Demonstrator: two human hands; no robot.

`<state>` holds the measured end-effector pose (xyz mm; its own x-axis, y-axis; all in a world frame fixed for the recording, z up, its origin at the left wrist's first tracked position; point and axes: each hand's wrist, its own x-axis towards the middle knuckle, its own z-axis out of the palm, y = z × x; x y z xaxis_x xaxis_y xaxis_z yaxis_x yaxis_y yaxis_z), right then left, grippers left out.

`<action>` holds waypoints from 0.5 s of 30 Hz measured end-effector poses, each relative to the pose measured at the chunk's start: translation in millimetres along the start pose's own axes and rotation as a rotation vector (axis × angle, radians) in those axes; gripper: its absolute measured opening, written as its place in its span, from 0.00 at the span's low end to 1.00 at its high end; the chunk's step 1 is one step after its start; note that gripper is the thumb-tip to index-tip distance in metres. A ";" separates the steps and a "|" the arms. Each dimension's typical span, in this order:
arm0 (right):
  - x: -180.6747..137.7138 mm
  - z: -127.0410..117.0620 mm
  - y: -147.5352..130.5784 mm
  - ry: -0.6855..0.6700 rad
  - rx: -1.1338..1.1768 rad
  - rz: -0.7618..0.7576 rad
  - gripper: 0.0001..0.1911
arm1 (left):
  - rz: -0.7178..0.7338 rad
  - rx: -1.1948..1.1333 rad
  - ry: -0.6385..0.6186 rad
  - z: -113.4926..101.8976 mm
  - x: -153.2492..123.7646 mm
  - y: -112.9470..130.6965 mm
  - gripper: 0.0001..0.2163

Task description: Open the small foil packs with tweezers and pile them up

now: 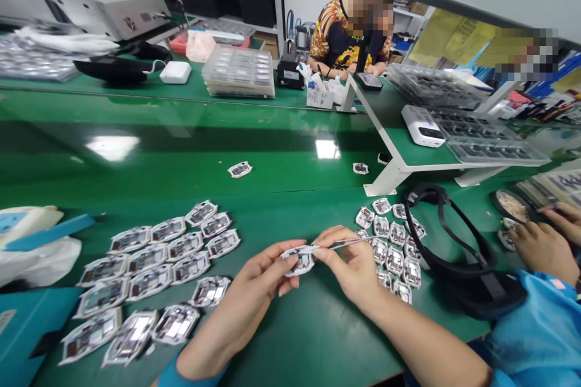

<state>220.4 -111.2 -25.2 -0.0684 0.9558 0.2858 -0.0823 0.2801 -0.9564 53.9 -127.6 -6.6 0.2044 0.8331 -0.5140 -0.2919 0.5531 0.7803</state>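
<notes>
Tweezers (351,242) pinched in fingers of right hand (353,266), at right end of white-rimmed electronics housing (305,262) gripped by fingers of left hand (267,272); best kept steady, pressing lightly.

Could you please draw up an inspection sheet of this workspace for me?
Surface: green tabletop, glossy, reflecting lights.
Work pieces: white-rimmed casing in hand; many similar ones in a left group and a right group.
Clutter: black strapped item beside the right group; teal item at lower left.
Hands: left hand holds the casing; right hand holds tweezers, tips at the casing.
Cables: short white cable at a small white box.
Surroundings: person opposite; co-worker's hand at right; raised shelf bearing clear trays.
</notes>
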 end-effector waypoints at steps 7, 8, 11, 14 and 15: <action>0.5 0.9 -1.9 0.017 -0.035 -0.019 0.03 | -0.002 -0.010 0.005 1.3 -0.1 1.1 0.18; 0.6 1.2 -2.0 0.011 -0.033 -0.022 0.03 | -0.001 -0.012 0.007 1.4 -0.3 1.2 0.18; 1.1 1.4 -2.9 -0.010 -0.025 -0.040 0.03 | 0.010 -0.011 0.018 2.3 -0.6 1.4 0.17; 1.8 0.5 -4.1 -0.027 -0.019 -0.043 0.03 | 0.027 0.010 0.037 3.8 -0.9 2.0 0.18; 2.1 0.2 -4.4 -0.029 -0.013 -0.035 0.03 | 0.035 0.021 0.043 4.4 -1.1 2.4 0.18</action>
<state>220.5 -110.4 -20.4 -0.0949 0.9425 0.3205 -0.0721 0.3146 -0.9465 57.0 -127.2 -2.6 0.1543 0.8516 -0.5010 -0.2786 0.5240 0.8049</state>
